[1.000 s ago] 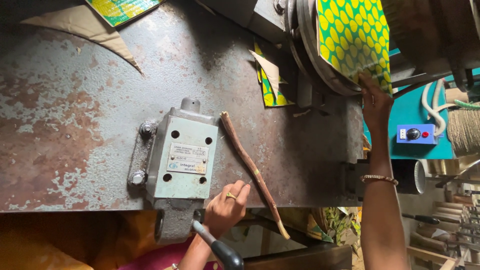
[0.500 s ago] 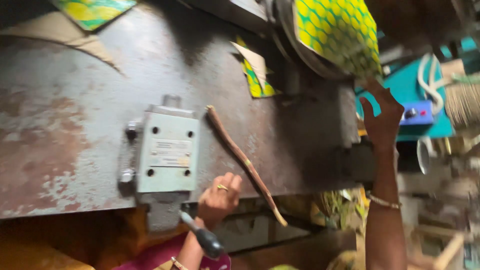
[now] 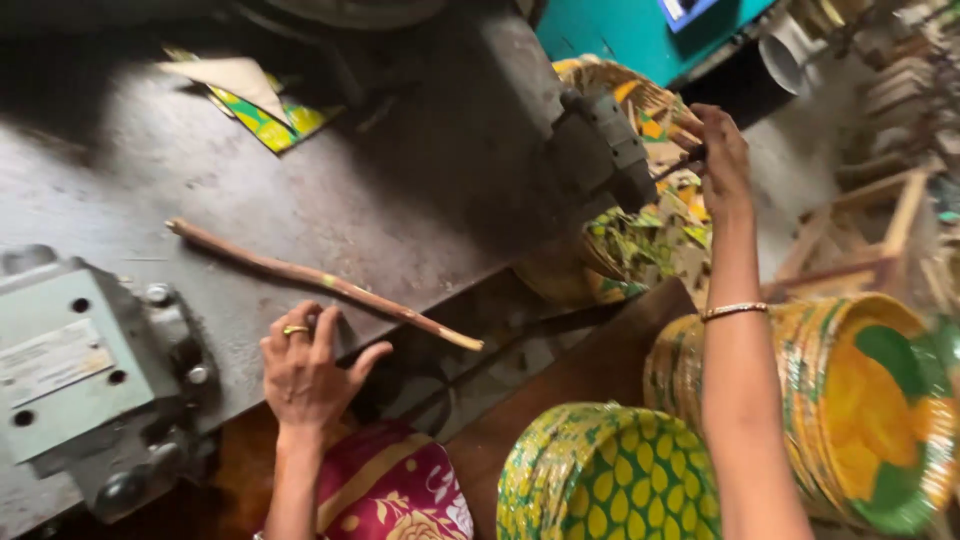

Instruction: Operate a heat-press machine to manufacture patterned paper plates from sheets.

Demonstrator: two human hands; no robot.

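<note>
left hand on the bed edge, right hand at the lever

while the view now tips down and to the right compared with a second ago, the patterned sheet that sat at the die overhead is out of frame and stacks of finished plates fill the lower right; i judge a pressing cycle is between pieces.

left to right: grey valve block [image 3: 75,360] bolted at the bed's near edge. wooden stick [image 3: 320,282] lies diagonally on the rusty metal bed [image 3: 330,190], untouched. left hand [image 3: 308,368] rests flat on the bed edge just below the stick, fingers spread and relaxed, closed on nothing; half a second ago it sat lower, nearer a dark knob. yellow-green plate stack [image 3: 610,480] stands near the lap; a second plate stack [image 3: 850,400] lies on its side further right.

right hand [image 3: 722,150] is raised, forearm near vertical, fingers pinched shut on a thin dark lever [image 3: 680,162] projecting from the machine head [image 3: 600,150]; earlier it reached up to the sheet.
</note>
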